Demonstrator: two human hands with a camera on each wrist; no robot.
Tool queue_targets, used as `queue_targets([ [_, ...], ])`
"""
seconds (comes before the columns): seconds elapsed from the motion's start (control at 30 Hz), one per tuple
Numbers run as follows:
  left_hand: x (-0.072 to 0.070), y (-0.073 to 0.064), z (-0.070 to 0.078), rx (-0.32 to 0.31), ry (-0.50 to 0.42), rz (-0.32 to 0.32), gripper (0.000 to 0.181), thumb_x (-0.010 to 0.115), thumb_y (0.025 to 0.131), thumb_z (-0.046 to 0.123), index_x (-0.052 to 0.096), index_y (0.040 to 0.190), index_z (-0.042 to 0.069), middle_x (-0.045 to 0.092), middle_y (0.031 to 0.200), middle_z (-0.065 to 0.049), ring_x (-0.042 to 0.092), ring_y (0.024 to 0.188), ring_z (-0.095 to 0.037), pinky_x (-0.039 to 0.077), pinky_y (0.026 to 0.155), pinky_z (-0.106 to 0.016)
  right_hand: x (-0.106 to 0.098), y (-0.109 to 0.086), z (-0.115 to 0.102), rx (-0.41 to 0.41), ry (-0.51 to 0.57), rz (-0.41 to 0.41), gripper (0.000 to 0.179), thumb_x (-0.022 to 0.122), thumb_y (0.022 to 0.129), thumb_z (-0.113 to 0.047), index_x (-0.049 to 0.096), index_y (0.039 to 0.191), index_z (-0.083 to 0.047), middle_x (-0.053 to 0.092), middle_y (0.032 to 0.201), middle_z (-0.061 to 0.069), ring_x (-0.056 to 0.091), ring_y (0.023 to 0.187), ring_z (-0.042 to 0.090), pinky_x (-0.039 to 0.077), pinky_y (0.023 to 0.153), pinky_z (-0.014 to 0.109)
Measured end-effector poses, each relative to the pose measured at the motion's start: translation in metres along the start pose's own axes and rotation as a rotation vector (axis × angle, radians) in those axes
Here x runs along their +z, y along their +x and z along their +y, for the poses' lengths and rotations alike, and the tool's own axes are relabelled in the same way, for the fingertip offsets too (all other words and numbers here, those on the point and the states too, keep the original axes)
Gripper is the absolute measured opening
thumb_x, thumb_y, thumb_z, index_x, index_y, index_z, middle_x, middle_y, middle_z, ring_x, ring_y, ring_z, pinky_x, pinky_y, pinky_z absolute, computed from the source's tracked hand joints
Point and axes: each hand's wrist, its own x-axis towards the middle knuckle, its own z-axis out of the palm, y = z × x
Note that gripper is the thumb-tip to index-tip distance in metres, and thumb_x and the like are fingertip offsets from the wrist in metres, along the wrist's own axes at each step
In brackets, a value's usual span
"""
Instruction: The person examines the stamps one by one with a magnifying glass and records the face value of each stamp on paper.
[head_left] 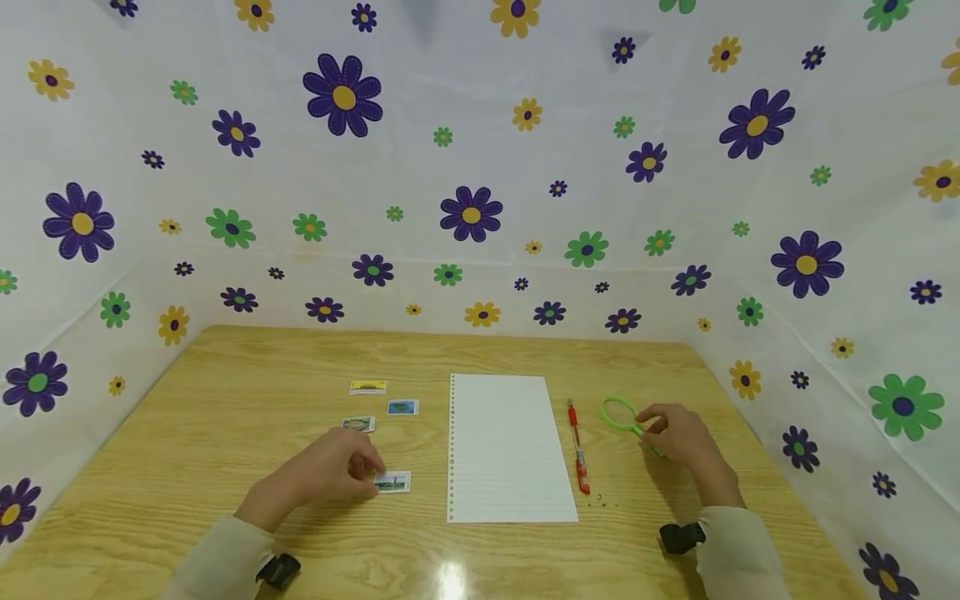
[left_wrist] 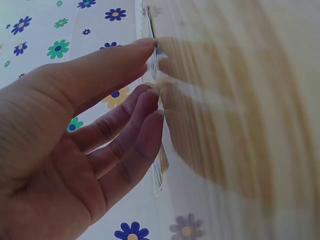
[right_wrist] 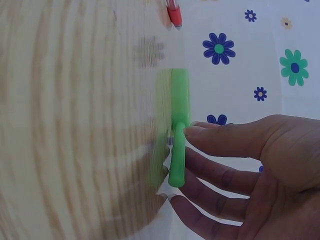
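Observation:
My left hand (head_left: 318, 473) is low over the table, thumb and index finger pinching the left end of a small stamp (head_left: 394, 482) with a green and pale picture. In the left wrist view that stamp shows almost edge-on at the thumb tip. Farther back lie three more stamps: a green one (head_left: 360, 424) just beyond the knuckles, a blue one (head_left: 403, 407) and a yellow one (head_left: 367, 387). At the right, my right hand (head_left: 688, 437) grips a green magnifying glass (right_wrist: 180, 100) by its handle between thumb and fingers. Its ring lies at the table surface.
A lined sheet of paper (head_left: 506, 450) with punched holes lies mid-table. Beside its right edge is a red pen (head_left: 574, 425), with small dark crumbs (head_left: 601, 500) near its lower end. Flowered white cloth (head_left: 408, 167) walls in the wooden table (head_left: 225, 392).

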Motion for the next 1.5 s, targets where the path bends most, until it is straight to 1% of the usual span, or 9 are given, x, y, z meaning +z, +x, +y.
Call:
queue_targets([
  [0.17, 0.0011, -0.0009, 0.001, 0.014, -0.005, 0.001, 0.015, 0.087, 0.083, 0.018, 0.081, 0.096, 0.013, 0.073, 0.093, 0.003, 0.06, 0.075, -0.002, 0.053, 0.066, -0.02, -0.0003, 0.0006, 0.0001, -0.005, 0.0, -0.004, 0.03, 0.072, 0.091, -0.002, 0.068, 0.119, 0.006, 0.072, 0.1, 0.027, 0.068, 0.084, 0.033, 0.058, 0.065, 0.039],
  [0.3, 0.0006, -0.0007, 0.0025, 0.006, -0.002, -0.003, 0.017, 0.086, 0.083, 0.017, 0.08, 0.098, 0.013, 0.074, 0.093, 0.003, 0.061, 0.076, -0.004, 0.053, 0.067, -0.02, 0.0009, 0.0023, 0.0019, 0.004, 0.002, -0.006, 0.032, 0.073, 0.089, -0.001, 0.068, 0.12, 0.005, 0.072, 0.099, 0.025, 0.068, 0.084, 0.033, 0.057, 0.065, 0.038],
  [0.5, -0.0012, 0.0002, 0.0038, 0.002, -0.007, -0.008, 0.018, 0.085, 0.084, 0.015, 0.078, 0.1, 0.011, 0.075, 0.095, 0.001, 0.062, 0.078, -0.005, 0.054, 0.068, -0.021, 0.0026, 0.0051, 0.0043, 0.01, 0.001, -0.006, 0.032, 0.073, 0.089, -0.001, 0.068, 0.12, 0.004, 0.072, 0.1, 0.025, 0.068, 0.087, 0.034, 0.058, 0.068, 0.042],
  [0.8, -0.0002, -0.0003, 0.0044, -0.001, -0.001, 0.002, 0.015, 0.084, 0.084, 0.014, 0.079, 0.098, 0.011, 0.074, 0.094, 0.001, 0.06, 0.077, -0.003, 0.054, 0.068, -0.021, 0.0033, 0.0063, 0.0047, 0.002, -0.02, 0.012, 0.023, 0.075, 0.087, -0.001, 0.069, 0.11, 0.002, 0.072, 0.099, 0.023, 0.067, 0.088, 0.035, 0.057, 0.072, 0.046],
  [1.07, -0.0003, 0.001, 0.0018, 0.019, 0.014, 0.015, 0.013, 0.082, 0.085, 0.011, 0.077, 0.097, 0.01, 0.074, 0.091, 0.001, 0.058, 0.074, -0.001, 0.053, 0.067, -0.021, 0.0031, 0.0055, 0.0046, 0.003, -0.017, 0.021, 0.021, 0.075, 0.086, 0.0, 0.07, 0.107, 0.004, 0.072, 0.097, 0.023, 0.068, 0.088, 0.035, 0.058, 0.072, 0.046],
  [1.3, -0.0007, 0.0009, 0.0045, 0.002, 0.007, 0.013, 0.018, 0.082, 0.086, 0.013, 0.076, 0.102, 0.008, 0.071, 0.09, 0.002, 0.059, 0.077, -0.003, 0.053, 0.068, -0.021, 0.0028, 0.0054, 0.0067, 0.0, -0.049, 0.04, 0.016, 0.075, 0.086, 0.001, 0.074, 0.101, 0.005, 0.074, 0.094, 0.021, 0.069, 0.087, 0.034, 0.057, 0.078, 0.051],
  [1.5, 0.0005, 0.0018, 0.0057, -0.032, 0.008, 0.013, 0.019, 0.077, 0.091, 0.014, 0.075, 0.109, 0.008, 0.067, 0.086, 0.006, 0.055, 0.074, -0.001, 0.051, 0.067, -0.021, 0.0024, 0.005, 0.0073, 0.012, -0.052, 0.039, 0.014, 0.074, 0.086, 0.0, 0.075, 0.1, 0.005, 0.074, 0.093, 0.019, 0.068, 0.085, 0.03, 0.056, 0.077, 0.049],
])
